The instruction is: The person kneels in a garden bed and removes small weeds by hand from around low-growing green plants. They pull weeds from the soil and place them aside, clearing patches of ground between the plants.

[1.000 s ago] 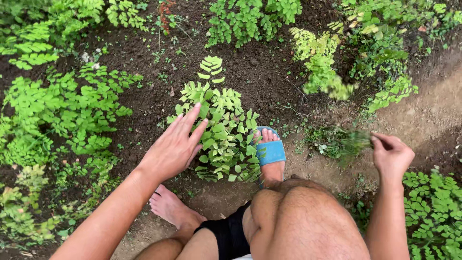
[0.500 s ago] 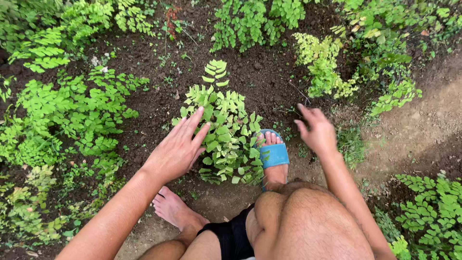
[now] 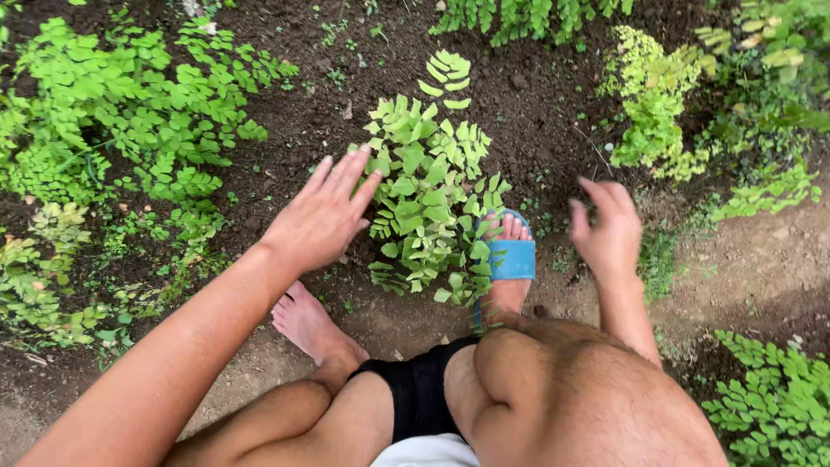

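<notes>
Moved: our right hand (image 3: pixel 608 229) now nearer the small plant (image 3: pixel 432 195); left hand (image 3: pixel 324 216) beside it; both open, empty; we part leaves gently.

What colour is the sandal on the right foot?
Blue: the sandal shows best in the head view.

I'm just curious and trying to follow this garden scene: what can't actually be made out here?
- Head view: the base of the small leafy plant is covered by its own leaves.
- The right foot's heel in the blue sandal is hidden behind the knee.
- The right hand is motion-blurred; its fingers are unclear.
- The left hand shows only its back; whether it touches leaves is unclear.
</notes>
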